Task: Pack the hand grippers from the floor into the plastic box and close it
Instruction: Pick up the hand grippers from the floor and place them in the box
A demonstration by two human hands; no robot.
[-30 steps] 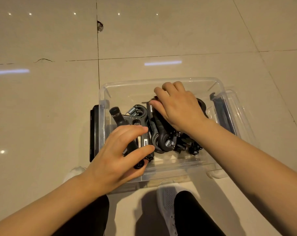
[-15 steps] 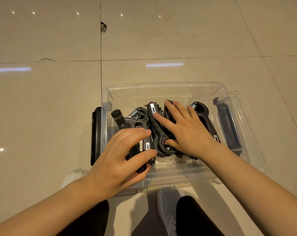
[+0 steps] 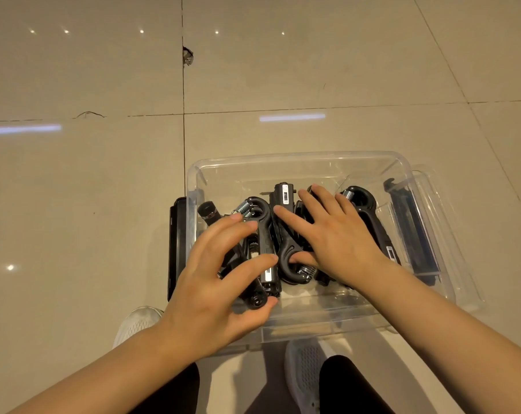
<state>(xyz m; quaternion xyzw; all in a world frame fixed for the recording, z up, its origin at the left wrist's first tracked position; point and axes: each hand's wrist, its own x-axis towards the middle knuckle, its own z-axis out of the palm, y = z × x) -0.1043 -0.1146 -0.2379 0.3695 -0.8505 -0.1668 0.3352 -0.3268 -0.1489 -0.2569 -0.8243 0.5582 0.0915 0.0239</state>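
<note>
A clear plastic box [image 3: 298,158] stands open on the tiled floor in front of my feet. Several black hand grippers with steel springs lie packed side by side in it. My left hand [image 3: 217,282] curls over the leftmost hand gripper [image 3: 260,234], thumb and fingers around its near handle end. My right hand [image 3: 336,234] lies flat, fingers spread, on the middle grippers [image 3: 289,258]. One more gripper [image 3: 363,204] lies uncovered to the right of that hand.
The clear lid [image 3: 453,234] lies against the box's right side, with a black latch [image 3: 411,228] showing. Another black latch [image 3: 175,246] sticks out at the box's left. My white shoes [image 3: 307,369] and dark trouser legs are just below the box. Bare tiles surround it.
My right hand went from curled over the far end of the pile to lying flat on top, uncovering the right-hand gripper. My left hand has stayed on the left gripper.
</note>
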